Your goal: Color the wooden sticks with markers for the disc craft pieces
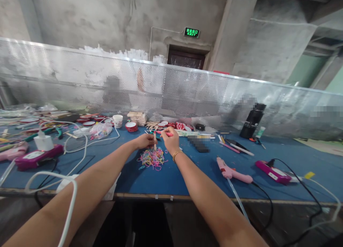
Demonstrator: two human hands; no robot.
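Left hand (144,141) is pinched shut around a thin pale stick (154,140), holding it upright over the middle of the blue desk (150,181). Right hand (169,139), with a gold bracelet (177,154) on the wrist, sits just beside it, fingers curled tight on a red pen (166,134) whose tip points toward the stick's top. Directly under both hands, toward the near edge, lies a loose heap of coloured rubber bands (152,158). A pink glue gun (232,172) rests near the front edge to the right, well apart from the hands. A white cup (117,120) stands near the far edge, left of the hands.
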